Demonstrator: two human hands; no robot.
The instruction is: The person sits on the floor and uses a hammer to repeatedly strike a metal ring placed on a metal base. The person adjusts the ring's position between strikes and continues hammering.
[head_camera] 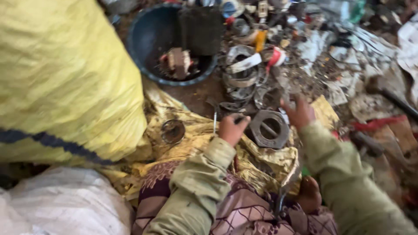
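A big grey hexagonal metal ring point(269, 129) lies on crumpled yellow cloth point(261, 163) spread over my lap. My left hand point(233, 128) is curled into a fist against the ring's left edge; motion blur hides whether it grips anything. My right hand point(298, 111) hovers at the ring's far right corner, fingers spread over the scrap, holding nothing that I can see. Both arms wear olive-green sleeves. A thin metal rod point(215, 122) stands just left of my left hand.
A bulging yellow sack point(65, 74) fills the left side, with a white sack point(61, 204) below it. A dark blue basin point(148, 39) holds metal parts. Several steel rings and clamps point(242, 72) are piled beyond my hands. A round lid point(173, 131) lies on the cloth.
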